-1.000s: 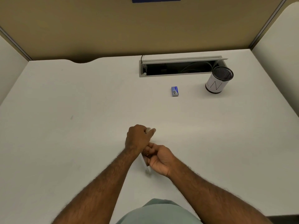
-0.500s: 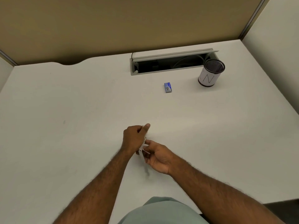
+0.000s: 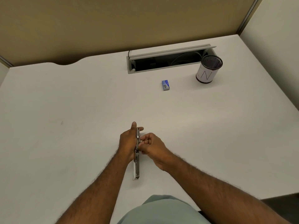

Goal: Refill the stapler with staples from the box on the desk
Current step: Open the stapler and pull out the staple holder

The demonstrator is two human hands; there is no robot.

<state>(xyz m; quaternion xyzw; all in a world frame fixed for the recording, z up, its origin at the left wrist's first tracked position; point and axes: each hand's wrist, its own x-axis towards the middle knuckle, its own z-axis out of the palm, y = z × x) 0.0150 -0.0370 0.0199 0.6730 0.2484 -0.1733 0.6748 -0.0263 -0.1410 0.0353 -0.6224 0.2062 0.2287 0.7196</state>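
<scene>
A slim metal stapler [image 3: 137, 165] lies swung fully open in a long straight line over the white desk [image 3: 64, 118], between my hands. My left hand [image 3: 128, 140] holds its far half from the left, fingers stretched along it. My right hand [image 3: 151, 147] pinches the stapler's middle from the right with curled fingers. The near half sticks out towards me, free of both hands. A small blue staple box [image 3: 165, 85] lies shut on the desk, well beyond the hands and a little to the right.
A mesh pen cup [image 3: 207, 68] with a white paper band stands at the back right. Beside it an open cable tray [image 3: 166, 61] is sunk into the desk. Tan partition walls close off the back and right.
The stapler has gone from folded in my hands to swung out flat in a straight line. The view has shifted, so the box and cup sit slightly left of where they were.
</scene>
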